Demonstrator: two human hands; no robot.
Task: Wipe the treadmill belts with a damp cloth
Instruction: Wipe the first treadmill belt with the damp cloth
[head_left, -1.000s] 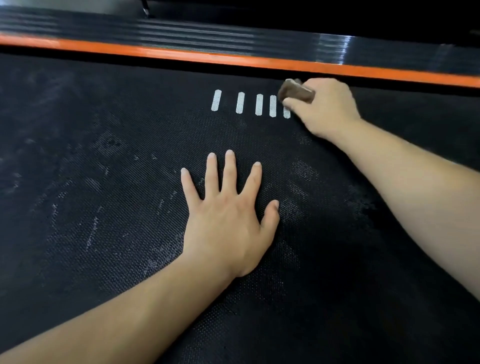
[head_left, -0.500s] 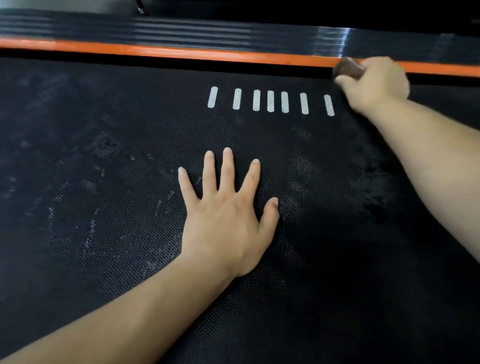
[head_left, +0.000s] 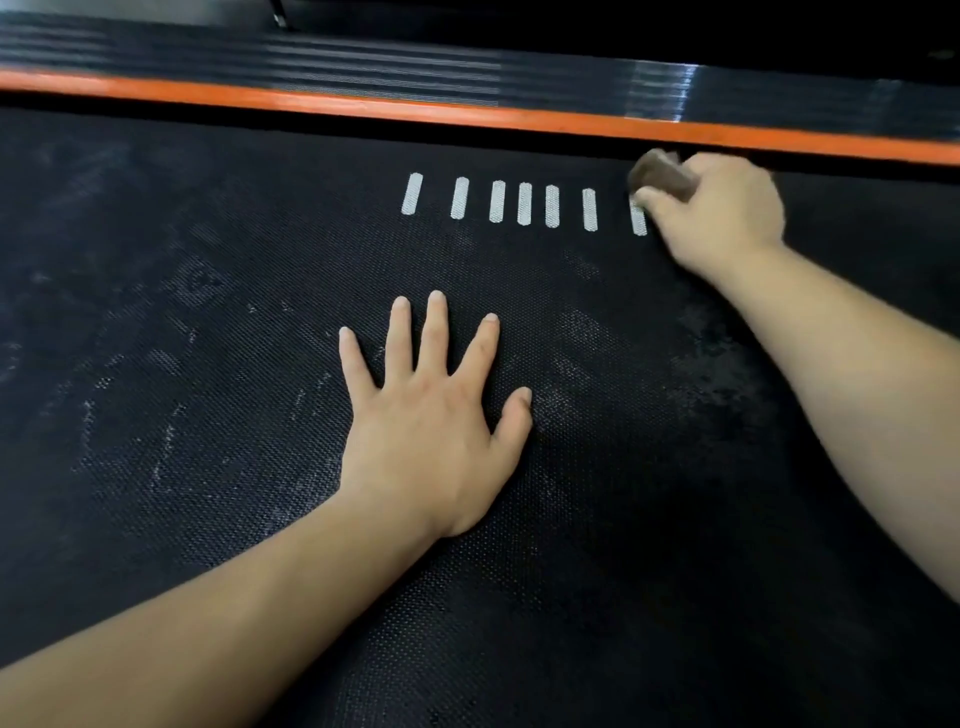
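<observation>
- Our left hand (head_left: 431, 426) lies flat on the black belt (head_left: 208, 519), palm down, with the fingers straight and spread. It grips nothing.
- Our right hand (head_left: 722, 213) is curled around a small brown cloth (head_left: 660, 174) and holds it bunched against the belt near its far edge, just beside the orange strip (head_left: 363, 106).
- The cloth sticks out of the fist toward the left and is blurred, so we cannot tell how it is folded.
- A row of seven short white marks (head_left: 524, 203) runs across the belt beyond our left hand. The right hand's fingers partly cover the rightmost one.
- The belt has a fine woven texture, with pale dusty smears to the left of and around our left hand and darker patches near our right forearm.
- Beyond the orange strip runs a black ribbed rail (head_left: 311, 57) with a glint of light on it.
</observation>
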